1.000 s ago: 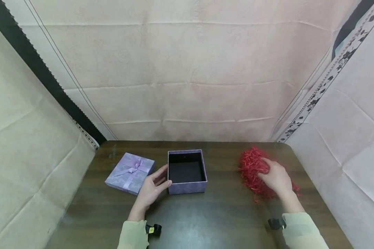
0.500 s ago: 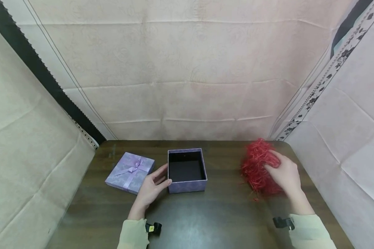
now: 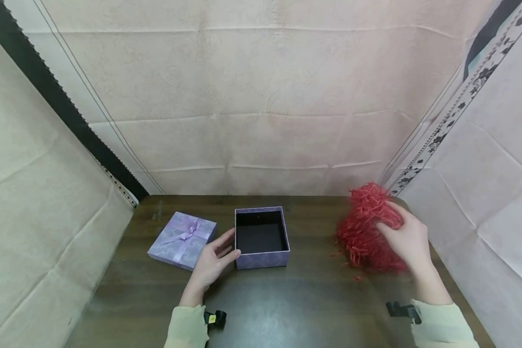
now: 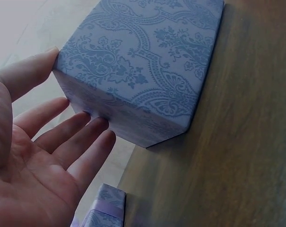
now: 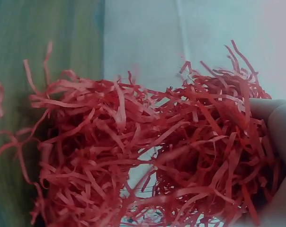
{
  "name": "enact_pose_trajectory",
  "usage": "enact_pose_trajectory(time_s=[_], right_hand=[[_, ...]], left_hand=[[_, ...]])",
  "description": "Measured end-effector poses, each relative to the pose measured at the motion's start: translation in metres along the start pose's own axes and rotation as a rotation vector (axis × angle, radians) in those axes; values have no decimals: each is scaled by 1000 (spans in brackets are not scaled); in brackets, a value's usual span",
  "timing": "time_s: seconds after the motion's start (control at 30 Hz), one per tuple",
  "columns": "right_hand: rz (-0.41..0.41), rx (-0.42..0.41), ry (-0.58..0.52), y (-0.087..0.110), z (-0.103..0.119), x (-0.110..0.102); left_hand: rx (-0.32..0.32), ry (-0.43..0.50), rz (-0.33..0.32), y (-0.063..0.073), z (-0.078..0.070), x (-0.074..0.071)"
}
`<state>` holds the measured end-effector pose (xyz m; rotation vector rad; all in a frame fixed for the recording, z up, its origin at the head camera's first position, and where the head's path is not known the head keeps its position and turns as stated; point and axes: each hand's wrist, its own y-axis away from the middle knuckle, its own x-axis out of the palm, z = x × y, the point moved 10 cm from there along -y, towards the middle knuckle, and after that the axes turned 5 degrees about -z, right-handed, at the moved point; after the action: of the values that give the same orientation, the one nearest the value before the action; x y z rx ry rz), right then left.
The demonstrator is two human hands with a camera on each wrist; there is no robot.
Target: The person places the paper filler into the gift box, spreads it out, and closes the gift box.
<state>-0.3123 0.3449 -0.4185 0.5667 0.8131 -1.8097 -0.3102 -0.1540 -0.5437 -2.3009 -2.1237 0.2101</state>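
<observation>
An open purple box (image 3: 262, 260) with a black inside stands mid-table. My left hand (image 3: 210, 267) is at its left side in the head view. In the left wrist view the fingertips (image 4: 98, 124) touch the patterned side and the thumb tip meets a corner; the fingers are fairly straight. My right hand (image 3: 406, 239) pinches a clump of red shredded paper (image 3: 370, 205) and holds it up over the rest of the heap. In the right wrist view, strands of shredded paper (image 5: 86, 142) stretch between the held clump and the heap.
Left of the box lies its purple lid (image 3: 178, 241) with a ribbon bow. Small red scraps (image 3: 356, 278) lie near the heap on the dark wooden table (image 3: 304, 304). Pale cloth (image 3: 261, 96) hangs behind the table and at both sides.
My right hand has drawn the red shredded paper up and to the right, and the clump stands taller. My left hand, the box and the lid have stayed in place.
</observation>
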Motion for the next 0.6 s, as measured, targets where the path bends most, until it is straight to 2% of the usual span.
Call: enact_pose_trajectory(time_s=[0.27, 0.47, 0.6], right_hand=[[-18, 62, -52, -3, -2, -8], [-121, 88, -66, -5, -1, -21], [-147, 97, -92, -6, 6, -28]], left_hand=[[16, -1, 0, 0, 0, 0], [1, 3, 5, -1, 2, 0], [2, -1, 6, -1, 1, 0]])
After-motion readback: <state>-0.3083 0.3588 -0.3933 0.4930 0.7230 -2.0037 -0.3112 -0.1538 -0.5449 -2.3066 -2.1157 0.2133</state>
